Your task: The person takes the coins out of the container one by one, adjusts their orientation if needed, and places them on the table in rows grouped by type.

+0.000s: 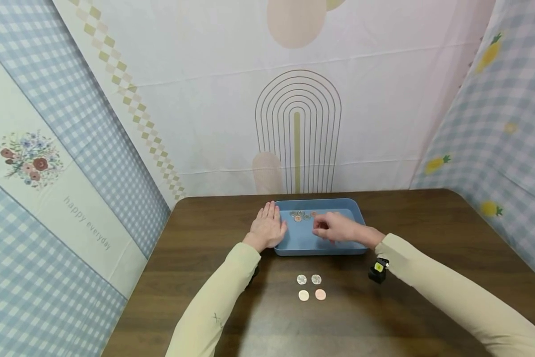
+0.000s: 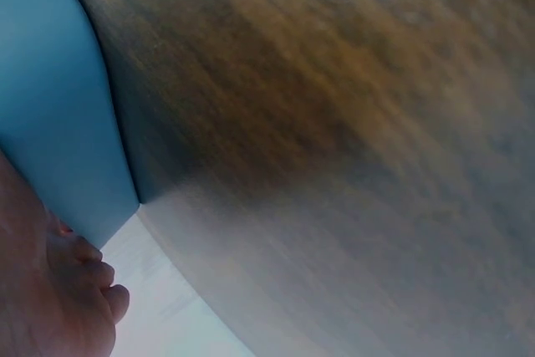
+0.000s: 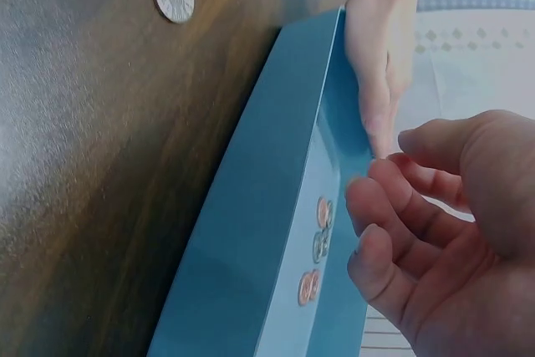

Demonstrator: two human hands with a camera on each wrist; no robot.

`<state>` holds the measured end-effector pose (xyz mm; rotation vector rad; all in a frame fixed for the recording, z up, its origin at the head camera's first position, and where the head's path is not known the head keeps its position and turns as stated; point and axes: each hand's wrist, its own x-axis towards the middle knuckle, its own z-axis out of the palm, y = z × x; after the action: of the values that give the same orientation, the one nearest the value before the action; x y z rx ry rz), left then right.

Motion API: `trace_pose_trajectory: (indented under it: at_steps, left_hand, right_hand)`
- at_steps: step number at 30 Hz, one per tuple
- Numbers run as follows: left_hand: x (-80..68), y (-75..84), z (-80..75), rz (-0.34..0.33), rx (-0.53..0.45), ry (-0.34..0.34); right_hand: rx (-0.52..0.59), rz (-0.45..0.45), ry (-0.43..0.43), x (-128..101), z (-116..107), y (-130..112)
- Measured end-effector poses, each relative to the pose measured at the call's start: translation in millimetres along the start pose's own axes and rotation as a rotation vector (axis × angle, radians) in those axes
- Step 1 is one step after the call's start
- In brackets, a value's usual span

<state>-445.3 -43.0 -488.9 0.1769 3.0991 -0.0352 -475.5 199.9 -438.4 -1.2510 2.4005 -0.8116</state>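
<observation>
Four coins (image 1: 310, 287) are laid out in a square on the table (image 1: 428, 317) before the blue tray (image 1: 303, 240), while several more (image 1: 300, 215) remain inside. The tray's side is steadied by the flat, relaxed left hand (image 1: 267, 228); the right hand (image 1: 336, 228) is held over the tray, fingers loosely curled, nothing seen pinched.

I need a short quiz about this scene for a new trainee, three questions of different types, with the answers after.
1. How many coins lie on the table in front of the blue tray?
2. True or false: the left hand grips a coin.
3. Where is the right hand? A) flat on the table B) over the tray, fingers curled C) on the wall

Key
1. Four, in a two-by-two group.
2. False; it rests flat at the tray's left edge.
3. B, near the coins in the tray; whether it holds one cannot be seen.
</observation>
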Motion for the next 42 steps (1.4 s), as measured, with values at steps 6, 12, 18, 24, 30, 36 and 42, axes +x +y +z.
trace_pose_trajectory:
  at_steps: [6, 12, 18, 24, 30, 36, 42]
  left_hand:
    - [-0.6, 0.5, -1.1, 0.000, 0.013, -0.005]
    - [-0.8, 0.9, -1.0, -0.001, 0.007, -0.003]
    - [-2.8, 0.3, 0.5, 0.008, 0.016, 0.001]
    - [-5.5, -0.7, 0.9, 0.016, 0.008, 0.000]
    - [-7.6, -1.8, 0.9, 0.023, 0.012, 0.000]
    - [-8.8, -1.7, 1.0, 0.021, 0.005, -0.006]
    - [-10.7, -2.6, 0.8, 0.021, 0.004, -0.009]
  right_hand:
    - [-0.003, 0.048, 0.047, 8, -1, 13]
    - [-0.031, 0.139, 0.093, 13, -2, 28]
    - [-0.062, 0.197, 0.151, 16, 2, 43]
    - [-0.082, 0.249, 0.209, 22, 8, 51]
    - [-0.082, 0.297, 0.215, 28, 16, 55]
    - [-0.118, 0.319, 0.235, 32, 23, 54]
    - [-0.150, 0.332, 0.260, 35, 29, 52]
